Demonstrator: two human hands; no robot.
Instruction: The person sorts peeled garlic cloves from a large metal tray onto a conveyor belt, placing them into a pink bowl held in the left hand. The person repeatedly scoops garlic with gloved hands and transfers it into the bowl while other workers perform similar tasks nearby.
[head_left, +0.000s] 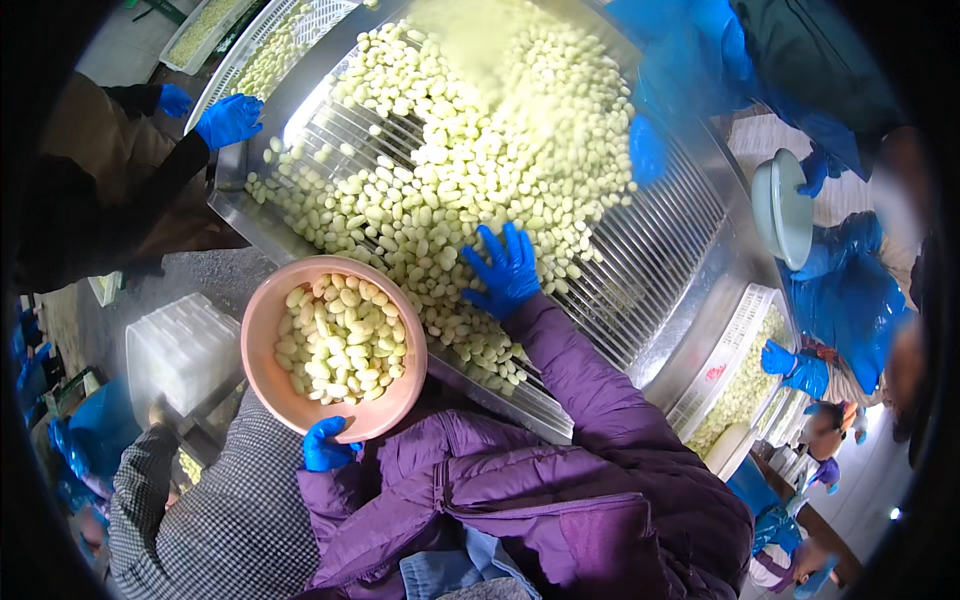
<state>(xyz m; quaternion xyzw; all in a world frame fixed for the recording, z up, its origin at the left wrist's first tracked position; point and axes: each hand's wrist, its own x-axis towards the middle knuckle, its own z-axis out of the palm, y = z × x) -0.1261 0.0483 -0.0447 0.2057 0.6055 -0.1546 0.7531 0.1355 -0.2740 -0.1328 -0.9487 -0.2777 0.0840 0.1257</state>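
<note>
Many pale green oval pieces, which look like silkworm cocoons or peeled fruit (480, 165), lie heaped on a slatted metal sorting table (652, 247). My right hand (504, 274), in a blue glove, rests on the near part of the heap with its fingers spread. Against the near left edge of the table is a pink plastic basin (259, 352), partly filled with similar pieces, some of them brownish. My left hand (330, 444), also gloved in blue, grips the basin's near rim; part of its fingers is hidden. A whitish blur covers the far part of the heap.
A co-worker's blue-gloved hand (229, 121) is by a white crate (281, 37) at the upper left. Another white crate (739, 367) of pieces stands at the right, near co-workers and a pale green basin (780, 208). A person in checked clothing (232, 502) is close on the left.
</note>
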